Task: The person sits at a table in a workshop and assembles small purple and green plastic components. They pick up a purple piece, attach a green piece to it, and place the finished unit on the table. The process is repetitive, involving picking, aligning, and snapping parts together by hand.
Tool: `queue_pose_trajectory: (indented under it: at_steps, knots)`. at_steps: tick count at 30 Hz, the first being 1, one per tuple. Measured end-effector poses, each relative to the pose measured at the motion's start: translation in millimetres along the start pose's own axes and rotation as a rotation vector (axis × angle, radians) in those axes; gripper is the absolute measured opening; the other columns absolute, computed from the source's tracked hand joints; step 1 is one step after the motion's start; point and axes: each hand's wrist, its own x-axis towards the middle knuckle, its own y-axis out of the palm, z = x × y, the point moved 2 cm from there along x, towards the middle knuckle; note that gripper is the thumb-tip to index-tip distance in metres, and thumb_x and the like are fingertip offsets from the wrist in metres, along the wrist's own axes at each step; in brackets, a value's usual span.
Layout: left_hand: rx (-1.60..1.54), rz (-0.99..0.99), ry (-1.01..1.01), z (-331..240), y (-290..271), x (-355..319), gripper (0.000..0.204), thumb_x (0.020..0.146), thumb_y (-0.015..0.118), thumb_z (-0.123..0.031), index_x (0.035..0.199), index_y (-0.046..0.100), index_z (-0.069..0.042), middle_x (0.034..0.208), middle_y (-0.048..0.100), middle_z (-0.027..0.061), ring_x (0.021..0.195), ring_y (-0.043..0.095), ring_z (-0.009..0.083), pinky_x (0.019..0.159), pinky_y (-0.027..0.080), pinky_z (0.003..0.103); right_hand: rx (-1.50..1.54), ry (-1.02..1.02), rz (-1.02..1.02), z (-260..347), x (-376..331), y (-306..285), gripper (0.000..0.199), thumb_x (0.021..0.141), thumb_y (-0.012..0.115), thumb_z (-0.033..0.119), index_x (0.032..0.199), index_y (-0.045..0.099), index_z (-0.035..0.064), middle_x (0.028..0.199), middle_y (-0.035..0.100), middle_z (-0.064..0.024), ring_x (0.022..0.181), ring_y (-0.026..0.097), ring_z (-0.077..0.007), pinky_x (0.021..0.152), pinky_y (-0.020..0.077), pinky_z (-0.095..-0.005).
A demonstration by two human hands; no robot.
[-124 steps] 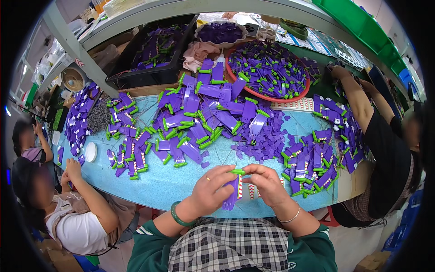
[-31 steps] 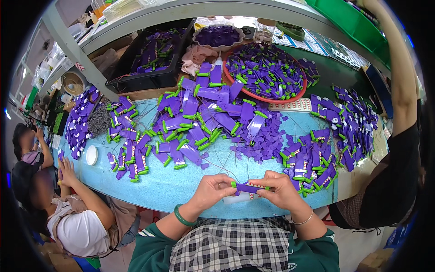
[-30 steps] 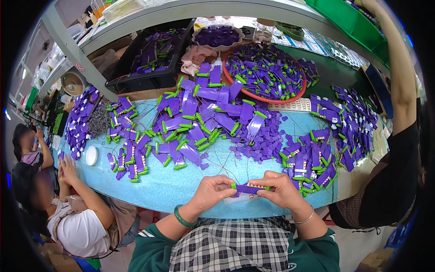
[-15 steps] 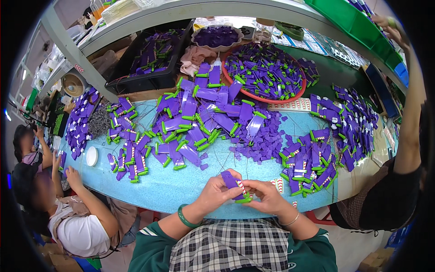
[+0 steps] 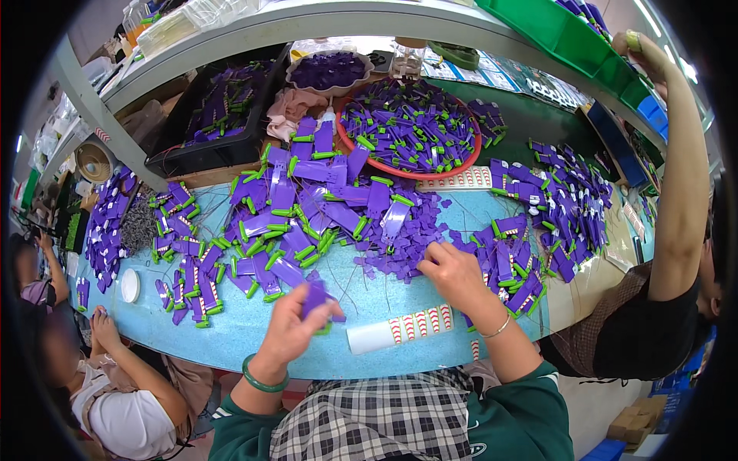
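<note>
Drawn together over one item half a second ago, two bare hands have now parted across the blue counter. At left, striped purple pieces with green ends lie in a loose cluster, apparently set off to keep them from the plain pieces heaped beside them. The left hand, blurred, has its grip closed around a purple piece in front of that heap; a broad part is exposed above the fingers, likely because only one end is held. Between the hands, near the front edge, a white sheet of red-striped strips lies flat, seemingly placed within reach of both. The right hand is at the near edge of small purple bits, fingertips bunched as if to pinch something small; whether its grip holds anything cannot be told. Behind, a red basin corrals more pieces, its rim probably stopping spills. Farther right, a co-worker's arm reaches up toward a green bin.
</note>
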Motion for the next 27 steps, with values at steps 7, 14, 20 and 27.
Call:
queue_pose_trajectory:
  at_steps: [7, 14, 20, 27]
  knots:
    - [-0.422, -0.272, 0.329, 13, -4, 10, 0.016, 0.097, 0.047, -0.013, 0.109, 0.046, -0.002, 0.086, 0.06, 0.0073, 0.077, 0.058, 0.0142, 0.075, 0.048, 0.031, 0.041, -0.009, 0.039, -15, 0, 12, 0.01, 0.073, 0.06, 0.008, 0.082, 0.062, 0.007, 0.082, 0.054, -0.0065, 0.08, 0.059, -0.0228, 0.061, 0.0516, -0.0338]
    - [-0.194, -0.204, 0.206, 27, 24, 14, 0.017, 0.1, 0.043, -0.017, 0.106, 0.049, -0.003, 0.084, 0.061, 0.0082, 0.074, 0.06, 0.0152, 0.07, 0.051, 0.03, 0.92, 0.403, -0.054, -6, -10, 8, 0.014, 0.077, 0.068, -0.002, 0.09, 0.062, 0.0009, 0.082, 0.062, -0.0051, 0.07, 0.064, -0.0165, 0.06, 0.053, -0.0264]
    - [0.21, 0.137, 0.071, 34, 68, 14, 0.012, 0.091, 0.05, -0.012, 0.098, 0.052, -0.002, 0.078, 0.06, 0.0147, 0.072, 0.063, 0.026, 0.065, 0.048, 0.036, 1.535, 0.631, -0.062, 53, -26, 9, 0.007, 0.079, 0.068, -0.001, 0.085, 0.065, -0.001, 0.082, 0.061, -0.0027, 0.065, 0.059, -0.0084, 0.055, 0.0474, -0.0199]
    - [0.453, 0.223, 0.279, 24, 77, 10, 0.013, 0.087, 0.055, -0.013, 0.094, 0.054, -0.002, 0.071, 0.057, 0.0144, 0.064, 0.057, 0.0324, 0.059, 0.043, 0.04, 0.922, 0.414, -0.173, 72, -29, -4, 0.011, 0.075, 0.072, 0.005, 0.077, 0.062, 0.0013, 0.078, 0.057, -0.0039, 0.061, 0.05, -0.0081, 0.052, 0.0393, -0.022]
